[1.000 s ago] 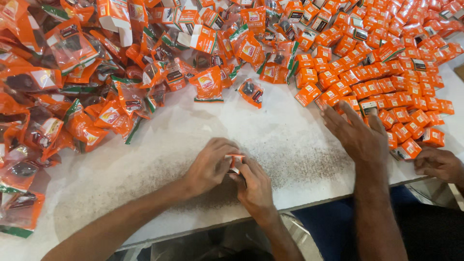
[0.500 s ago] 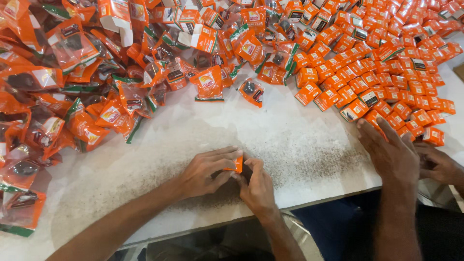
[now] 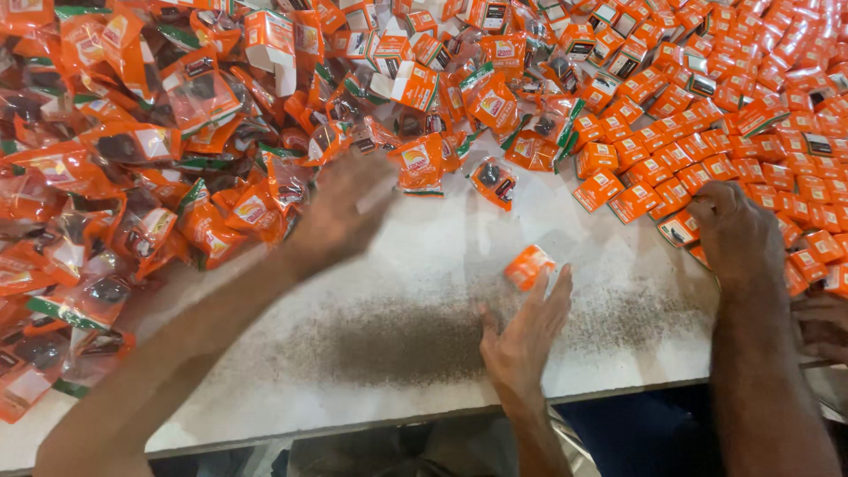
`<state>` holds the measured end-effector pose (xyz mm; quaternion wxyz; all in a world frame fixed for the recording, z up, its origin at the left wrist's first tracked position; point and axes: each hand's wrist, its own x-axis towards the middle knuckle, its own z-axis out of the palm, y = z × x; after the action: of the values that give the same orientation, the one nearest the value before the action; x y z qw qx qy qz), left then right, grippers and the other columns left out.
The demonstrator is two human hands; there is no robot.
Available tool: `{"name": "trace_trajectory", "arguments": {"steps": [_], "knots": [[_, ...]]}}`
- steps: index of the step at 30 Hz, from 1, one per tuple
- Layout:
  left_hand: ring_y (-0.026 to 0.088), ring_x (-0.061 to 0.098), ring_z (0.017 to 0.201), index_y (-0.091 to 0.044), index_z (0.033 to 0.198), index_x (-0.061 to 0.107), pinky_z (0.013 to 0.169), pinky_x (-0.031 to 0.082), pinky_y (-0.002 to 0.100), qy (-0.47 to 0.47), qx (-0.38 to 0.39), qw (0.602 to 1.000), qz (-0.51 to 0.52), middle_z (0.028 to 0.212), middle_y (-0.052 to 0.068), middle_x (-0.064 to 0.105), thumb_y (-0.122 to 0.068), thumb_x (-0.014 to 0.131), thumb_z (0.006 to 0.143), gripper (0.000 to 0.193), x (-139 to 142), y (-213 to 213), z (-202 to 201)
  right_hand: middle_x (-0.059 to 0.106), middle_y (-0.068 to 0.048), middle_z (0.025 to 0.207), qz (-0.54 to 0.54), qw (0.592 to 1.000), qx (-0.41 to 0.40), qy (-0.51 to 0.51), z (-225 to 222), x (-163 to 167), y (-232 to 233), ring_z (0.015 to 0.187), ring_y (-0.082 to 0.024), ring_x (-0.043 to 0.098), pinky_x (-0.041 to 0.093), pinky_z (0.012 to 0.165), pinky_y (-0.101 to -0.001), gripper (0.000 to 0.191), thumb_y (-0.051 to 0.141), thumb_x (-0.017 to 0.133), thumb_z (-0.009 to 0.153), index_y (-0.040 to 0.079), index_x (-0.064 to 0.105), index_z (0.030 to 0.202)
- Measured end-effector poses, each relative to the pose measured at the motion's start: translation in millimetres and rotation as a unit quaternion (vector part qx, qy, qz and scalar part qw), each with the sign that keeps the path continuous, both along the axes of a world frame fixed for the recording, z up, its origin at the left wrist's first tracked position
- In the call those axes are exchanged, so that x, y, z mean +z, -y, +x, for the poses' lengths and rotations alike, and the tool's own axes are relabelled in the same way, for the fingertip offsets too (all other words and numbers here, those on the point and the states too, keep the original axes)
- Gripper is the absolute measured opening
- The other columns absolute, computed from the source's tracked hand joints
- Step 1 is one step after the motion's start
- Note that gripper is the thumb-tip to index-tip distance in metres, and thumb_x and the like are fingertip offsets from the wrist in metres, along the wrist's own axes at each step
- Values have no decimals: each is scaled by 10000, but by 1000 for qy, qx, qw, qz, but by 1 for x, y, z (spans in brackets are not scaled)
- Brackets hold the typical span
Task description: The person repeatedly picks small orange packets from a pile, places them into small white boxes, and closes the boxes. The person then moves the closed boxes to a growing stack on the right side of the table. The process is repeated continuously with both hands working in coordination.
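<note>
**Orange box at the fingertips, packets spread behind**

A white table (image 3: 424,265), worn dark near its front edge, is covered at the left by orange packets (image 3: 132,177) and at the right by small orange boxes (image 3: 751,97). The blurred left hand (image 3: 340,212) is stretched to the packets; its grip cannot be told. One small orange box (image 3: 528,267) is touched by the open-fingered right hand (image 3: 521,340). A co-worker's hand (image 3: 738,234) is laid on the boxes.

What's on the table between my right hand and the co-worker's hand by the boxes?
In the head view, nothing: only bare, dark-speckled white table lies between your right hand, which touches a small orange box, and the co-worker's hand.
</note>
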<state>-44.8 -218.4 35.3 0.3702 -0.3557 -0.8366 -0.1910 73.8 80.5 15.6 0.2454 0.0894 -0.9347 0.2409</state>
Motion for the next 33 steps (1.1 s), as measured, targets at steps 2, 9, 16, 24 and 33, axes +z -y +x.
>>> {"name": "trace_trajectory", "arguments": {"steps": [2, 9, 16, 24, 33], "knots": [[402, 508, 1407, -50, 1238, 661, 1189, 431, 579, -12, 117, 993, -34, 1444, 213, 583, 3, 721, 881, 366, 13, 50, -60, 132, -408, 1579, 8, 1000, 20, 23, 0, 1, 2, 1449, -611, 163, 179, 1158, -695, 986, 251, 814, 803, -70, 222, 1524], [311, 658, 1096, -18, 1168, 647, 935, 508, 444, -99, 306, 919, -227, 1226, 184, 647, -63, 721, 858, 322, 14, 131, -163, 223, -334, 1599, 7, 999, 41, 10, 3, -3, 0, 1481, -544, 244, 270, 1192, -656, 869, 279, 773, 881, -16, 270, 1525], [343, 663, 517, -74, 865, 619, 426, 477, 538, 242, 159, 948, -129, 598, 121, 655, -254, 703, 848, 199, 23, -49, -33, 333, -345, 1563, -68, 988, 132, 41, 4, -4, 0, 1426, -515, 370, 337, 1167, -554, 1012, 322, 791, 848, -67, 176, 1552], [398, 686, 768, -100, 897, 658, 709, 526, 520, 368, -80, 926, 6, 811, 167, 718, -324, 612, 1042, 271, -26, -139, -7, 587, -261, 1341, -356, 907, 56, 220, 4, -12, -11, 1239, -406, 600, 481, 1049, -490, 686, 168, 687, 922, -8, 325, 1478], [314, 663, 908, -102, 1166, 582, 737, 561, 422, 141, -31, 981, -132, 1114, 148, 572, -71, 659, 891, 287, -55, -166, -106, 554, -267, 1364, -158, 969, 97, 164, 5, -7, -13, 1286, -433, 541, 446, 1062, -476, 631, 139, 743, 890, -2, 435, 1422]]}}
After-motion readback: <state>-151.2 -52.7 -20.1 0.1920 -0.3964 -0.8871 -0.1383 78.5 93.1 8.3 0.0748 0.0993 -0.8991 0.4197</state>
